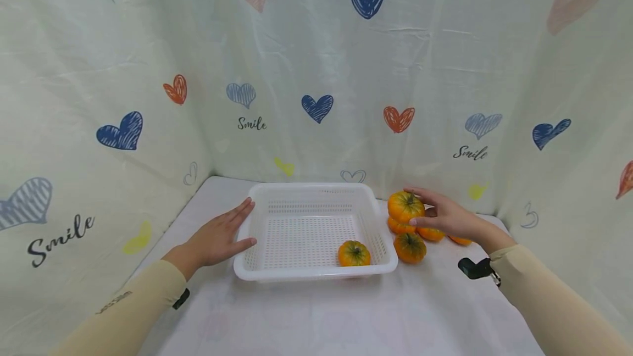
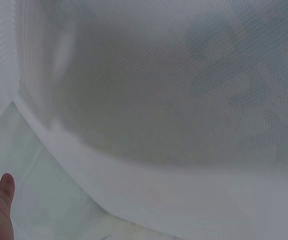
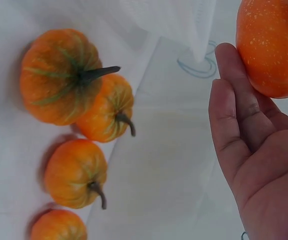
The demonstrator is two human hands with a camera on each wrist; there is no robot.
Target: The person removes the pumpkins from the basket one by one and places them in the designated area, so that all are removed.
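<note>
My right hand [image 1: 450, 217] grips a small orange pumpkin [image 1: 405, 207], lifted beside the basket's right rim. In the right wrist view the held pumpkin [image 3: 271, 50] sits between the thumb and fingers, its smooth speckled side showing. My left hand [image 1: 217, 238] rests with spread, straight fingers on the left rim of a white perforated plastic basket [image 1: 314, 274]. Inside the basket, near its front right corner, lies one pumpkin [image 1: 354, 254] with a green-tinged top. The left wrist view catches only some fingers [image 2: 4, 190] at its edge.
Several more pumpkins lie on the white-covered table [image 1: 316, 317] right of the basket, one [image 1: 410, 248] close against its rim and another [image 3: 76, 172] with a curved brown stem. A pale curtain [image 1: 306, 43] printed with hearts stands behind and along both sides.
</note>
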